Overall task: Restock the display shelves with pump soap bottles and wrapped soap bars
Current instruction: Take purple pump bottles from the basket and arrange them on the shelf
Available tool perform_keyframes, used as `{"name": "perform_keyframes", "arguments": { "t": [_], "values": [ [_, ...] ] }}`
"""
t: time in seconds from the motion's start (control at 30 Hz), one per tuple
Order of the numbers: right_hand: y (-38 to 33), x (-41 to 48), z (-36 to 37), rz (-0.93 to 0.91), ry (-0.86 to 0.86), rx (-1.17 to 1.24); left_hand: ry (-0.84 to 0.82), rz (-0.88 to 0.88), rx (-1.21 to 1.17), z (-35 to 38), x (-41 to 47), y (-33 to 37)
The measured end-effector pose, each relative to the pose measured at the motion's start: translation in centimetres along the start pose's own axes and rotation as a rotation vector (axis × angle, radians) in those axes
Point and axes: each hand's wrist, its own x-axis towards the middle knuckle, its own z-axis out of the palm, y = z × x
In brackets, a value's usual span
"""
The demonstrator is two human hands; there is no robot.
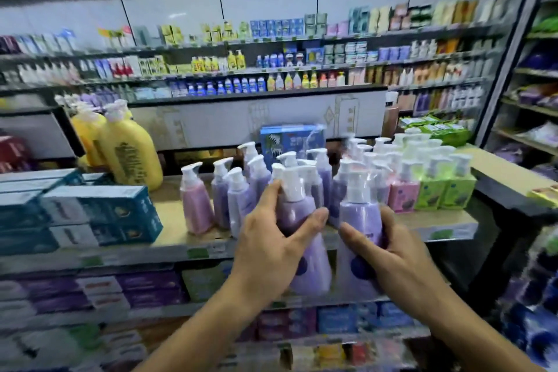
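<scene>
My left hand grips a purple pump soap bottle with a white pump, held in front of the top shelf. Beside it, my right hand grips a second purple pump soap bottle. Both bottles are lifted just before the shelf's front edge. Behind them on the shelf stand several purple pump bottles, a pink one, and green ones at the right. Green wrapped soap bars lie piled at the back right.
Teal boxes are stacked at the shelf's left, with big yellow pump bottles behind them. A blue box stands at the back. Lower shelves hold purple and mixed boxes. Stocked wall shelves run behind; another rack stands at right.
</scene>
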Motion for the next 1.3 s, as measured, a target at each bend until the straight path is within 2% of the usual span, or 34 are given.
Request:
{"name": "perform_keyframes", "arguments": {
  "t": [0.13,0.37,0.57,0.67,0.9,1.17,1.3],
  "values": [
    [-1.3,2.5,-1.3,-0.043,-0.016,0.085,0.019,-0.018,-0.031,-0.6,2.8,2.6],
    [-3.3,5.0,-2.4,-0.062,-0.074,0.129,0.095,-0.041,0.066,-2.3,6.9,4.9],
    [-5.3,7.8,-2.6,-0.094,-0.102,0.172,0.117,-0.014,0.006,-7.0,13.3,6.2],
    [-6.6,9.6,-2.2,-0.116,-0.109,0.228,0.057,-0.085,-0.040,-9.7,17.4,5.6],
    [-9.2,18.4,2.5,-0.146,-0.017,0.142,-0.131,-0.198,-0.079,-11.2,25.7,-0.3],
    [-7.7,25.7,5.6,-0.035,0.027,-0.051,-0.282,-0.190,-0.110,-9.7,30.4,-5.2],
    [-5.8,27.1,5.1,0.065,0.017,-0.116,-0.297,-0.093,-0.002,-8.4,30.1,-6.4]
  ]
}}
